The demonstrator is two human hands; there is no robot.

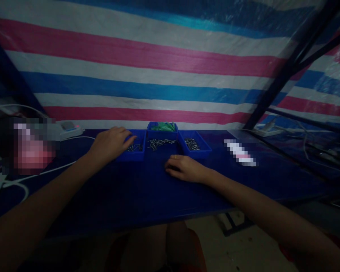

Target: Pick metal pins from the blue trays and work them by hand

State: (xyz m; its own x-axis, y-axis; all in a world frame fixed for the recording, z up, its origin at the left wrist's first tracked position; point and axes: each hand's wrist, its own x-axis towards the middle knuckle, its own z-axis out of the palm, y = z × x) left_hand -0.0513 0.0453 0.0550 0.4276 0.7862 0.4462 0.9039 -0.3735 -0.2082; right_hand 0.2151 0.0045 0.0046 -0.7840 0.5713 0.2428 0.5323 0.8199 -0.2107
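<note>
My left hand (112, 142) hovers at the left blue bin (133, 155), covering part of it. Its thumb is stretched out apart from the fingers, and I see nothing held. Inside that bin lie small metal pins or screws (134, 147). On the tabletop rests my right hand (185, 168), with a ring on one finger. Its fingers are loosely bent, with a gap to the thumb and nothing visible in them. Just beyond it is a loose pile of metal pins or screws (161, 142). The right blue bin (200, 152) holds more small metal pieces (191, 144).
A back blue bin (162, 133) contains green material (163, 126). The blue table (124, 196) carries a white device (69, 129) and a white cable (55, 167) at left. Blurred-out items lie at both sides. A striped sheet (158, 87) hangs behind, beside a metal frame (277, 87).
</note>
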